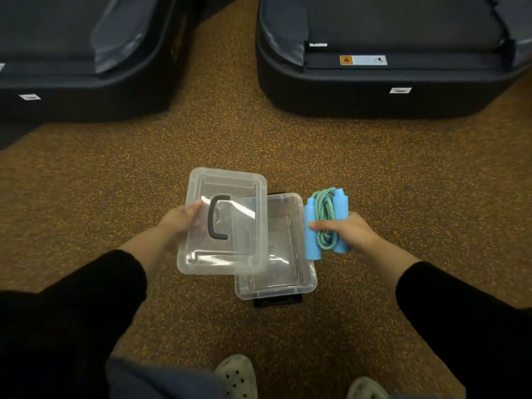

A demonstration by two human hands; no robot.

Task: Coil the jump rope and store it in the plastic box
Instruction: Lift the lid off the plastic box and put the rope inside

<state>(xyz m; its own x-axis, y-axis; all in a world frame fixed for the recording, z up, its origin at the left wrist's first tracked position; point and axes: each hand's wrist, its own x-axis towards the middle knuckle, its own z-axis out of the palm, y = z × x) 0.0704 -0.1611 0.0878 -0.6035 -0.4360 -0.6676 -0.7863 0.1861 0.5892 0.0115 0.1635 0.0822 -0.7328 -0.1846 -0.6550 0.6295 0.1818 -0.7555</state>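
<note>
My right hand (349,233) grips the jump rope (326,218), a bundle of two blue foam handles with the blue-green cord coiled between them, held just right of the box. The clear plastic box (299,283) sits open on the floor with nothing visible inside it. My left hand (182,221) holds the clear lid (239,254) by its left edge. The lid carries a black handle and hovers over the left part of the box, covering it partly.
Two large dark machine bases stand at the back, one on the left (80,90) and one on the right (383,90), with speckled brown floor (224,133) between them. My feet in pale clogs (237,375) are at the bottom edge.
</note>
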